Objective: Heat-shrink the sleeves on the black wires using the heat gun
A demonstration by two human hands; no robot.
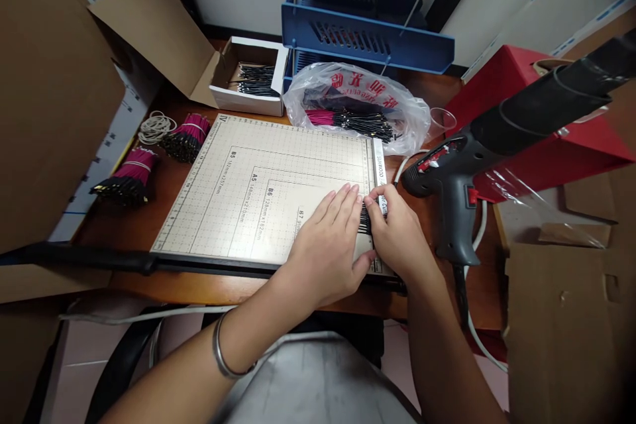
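Observation:
A paper cutter with a cream gridded board lies on the desk, its black handle low at the left. My left hand rests flat on the board, fingers stretched out together and pointing away from me. Beside its fingertips a row of thin black wires shows between the two hands, close to the cutter's white edge strip. My right hand is closed at the wires, thumb and forefinger bent over their right end; its other fingers are partly hidden.
Bundles of magenta-and-black wires lie left of the cutter, near a coiled cord. Behind stand a white box of black wires, a plastic bag with more wires and a blue rack. A heat gun stands right.

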